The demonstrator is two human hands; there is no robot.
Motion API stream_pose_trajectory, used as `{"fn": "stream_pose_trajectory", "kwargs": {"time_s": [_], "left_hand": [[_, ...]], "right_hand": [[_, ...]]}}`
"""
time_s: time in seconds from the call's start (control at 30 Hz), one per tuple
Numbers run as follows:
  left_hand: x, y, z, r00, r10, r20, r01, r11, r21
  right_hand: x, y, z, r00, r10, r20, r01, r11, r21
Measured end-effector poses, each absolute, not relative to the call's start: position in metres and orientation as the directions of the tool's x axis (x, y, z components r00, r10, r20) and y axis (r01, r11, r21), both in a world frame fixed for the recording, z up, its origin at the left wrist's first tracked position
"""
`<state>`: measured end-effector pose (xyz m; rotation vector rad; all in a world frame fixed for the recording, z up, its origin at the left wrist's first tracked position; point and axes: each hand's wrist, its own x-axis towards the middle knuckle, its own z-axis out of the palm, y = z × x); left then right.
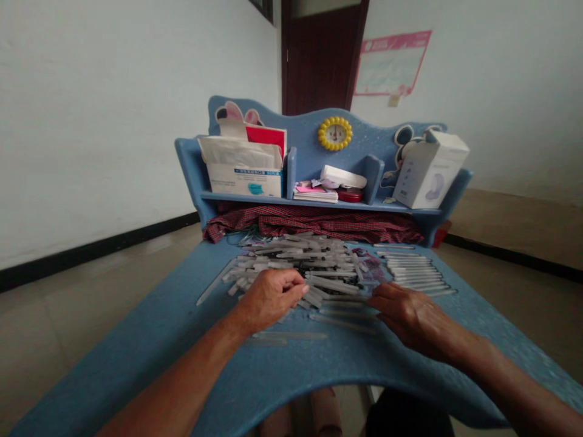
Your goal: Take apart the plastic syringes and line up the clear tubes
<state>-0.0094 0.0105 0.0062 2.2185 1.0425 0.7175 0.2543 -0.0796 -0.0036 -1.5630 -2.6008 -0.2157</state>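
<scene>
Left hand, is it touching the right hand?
Apart: the head view shows a wide gap between left hand and right hand, with pale tubes lying there.

We can read no text for certain. We list: mask box, a line of characters on a blue strip, too small to make out; white carton, small print, illegible to us; wall poster, pale marks on a pink heading, unreadable; yellow-rimmed clock, dial marks too blurred for us.

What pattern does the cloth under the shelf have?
The cloth has a fine check in red and dark tones, visible in the head view.
</scene>
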Motion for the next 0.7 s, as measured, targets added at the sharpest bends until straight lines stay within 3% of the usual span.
{"fn": "stream_pose_trajectory", "kwargs": {"time_s": [0.3,0.5,0.7], "left_hand": [[-0.011,0.009,0.008,0.567,0.802,0.185,0.482,-0.506,0.715],[-0.010,0.005,0.010,0.559,0.783,0.273,0.465,-0.569,0.678],[-0.010,0.003,0.013,0.563,0.746,0.356,0.423,-0.630,0.651]], "right_hand": [[0.232,-0.071,-0.015,-0.431,0.897,0.099,0.900,0.419,0.123],[0.231,-0.073,-0.002,-0.426,0.898,0.112,0.899,0.405,0.166],[0.207,-0.072,0.021,-0.538,0.829,0.153,0.841,0.515,0.166]]}}
